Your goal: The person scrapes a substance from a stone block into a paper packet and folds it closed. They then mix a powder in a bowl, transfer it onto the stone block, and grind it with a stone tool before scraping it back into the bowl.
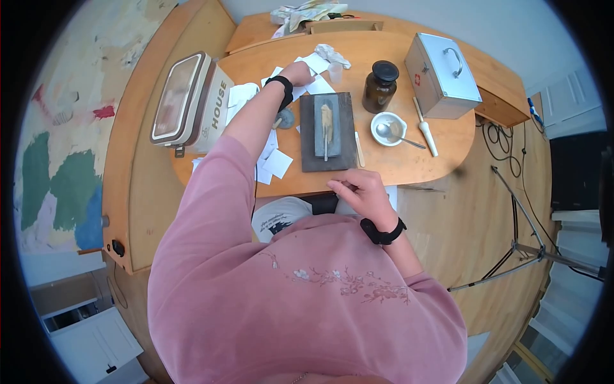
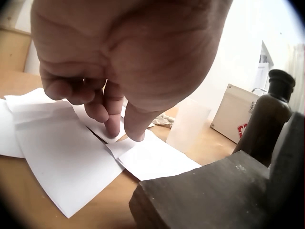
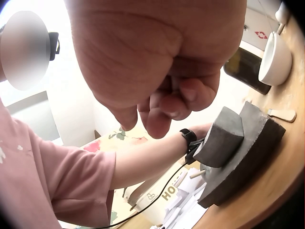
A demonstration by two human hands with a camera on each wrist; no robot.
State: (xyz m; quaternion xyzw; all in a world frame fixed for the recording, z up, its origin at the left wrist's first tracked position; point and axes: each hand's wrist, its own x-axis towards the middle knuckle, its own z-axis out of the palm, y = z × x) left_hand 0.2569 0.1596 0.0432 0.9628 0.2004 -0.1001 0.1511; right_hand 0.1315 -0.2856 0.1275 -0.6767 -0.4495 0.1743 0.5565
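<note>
The left hand [image 1: 296, 73] reaches over white papers [image 1: 277, 164] on the table. In the left wrist view, thumb and index fingertip of this left hand [image 2: 126, 57] are spread a little apart, touching or just above the white papers [image 2: 66, 157]; the other fingers bend inward. Near the table's front edge, the right hand [image 1: 366, 195] hangs loosely curled with nothing in it, as the right hand [image 3: 157, 62] also shows in its wrist view. Between the hands lies a dark slab [image 1: 311, 163] with a grey stone block [image 1: 327, 149] and a brush-like stick [image 1: 325, 144] on it.
A brown jar [image 1: 380, 89], a white bowl [image 1: 384, 136] with a spoon, a white pestle [image 1: 427, 137] and a metal case [image 1: 444, 83] stand or lie to the right. A HOUSE box [image 1: 204, 115] is at left. A translucent cup [image 1: 335, 72] stands behind the slab.
</note>
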